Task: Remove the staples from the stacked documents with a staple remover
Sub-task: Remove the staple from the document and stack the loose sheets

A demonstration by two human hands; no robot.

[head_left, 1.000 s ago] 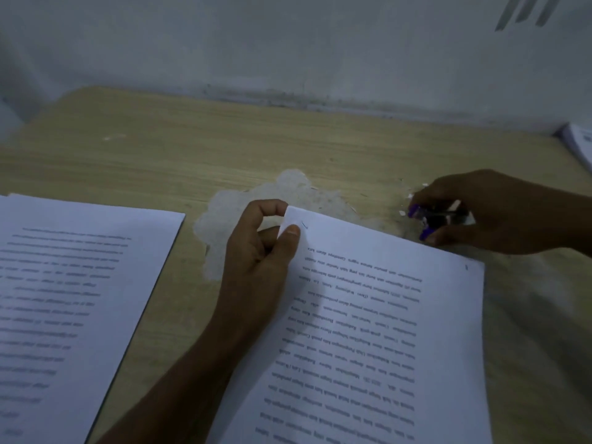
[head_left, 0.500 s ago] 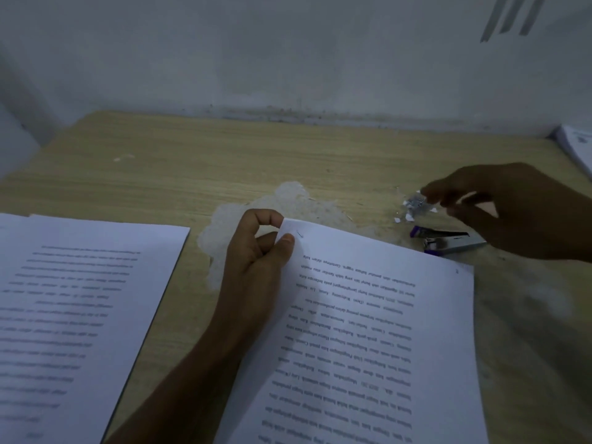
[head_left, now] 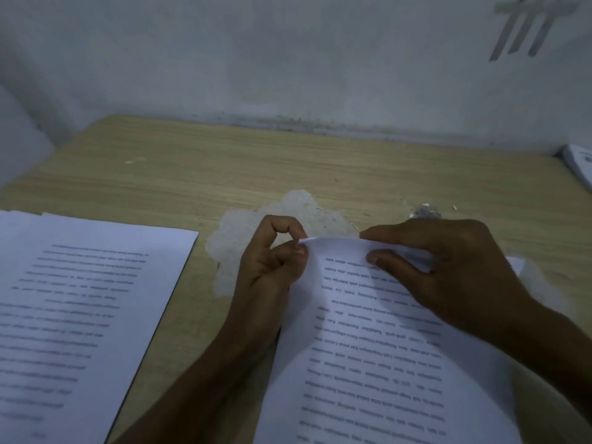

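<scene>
A printed document (head_left: 378, 347) lies at the lower right of the wooden desk (head_left: 256, 168), its text upside down to me. My left hand (head_left: 272, 261) pinches its top left corner between thumb and fingers. My right hand (head_left: 448, 267) pinches the top sheet near its upper edge, thumb on the page and forefinger over the rim, and that sheet bows upward. The staple remover is hidden, probably under my right hand. A small heap of pulled staples (head_left: 426, 213) lies just beyond my right hand.
A second stack of printed pages (head_left: 80, 315) lies at the left of the desk. A pale worn patch (head_left: 256, 225) marks the desk's middle. Another stack's corner (head_left: 579, 165) shows at the far right edge. A grey wall runs behind the desk.
My right hand left the staple heap and the remover, came left, and took hold of the document's top sheet, lifting it. My left hand kept its pinch on the corner.
</scene>
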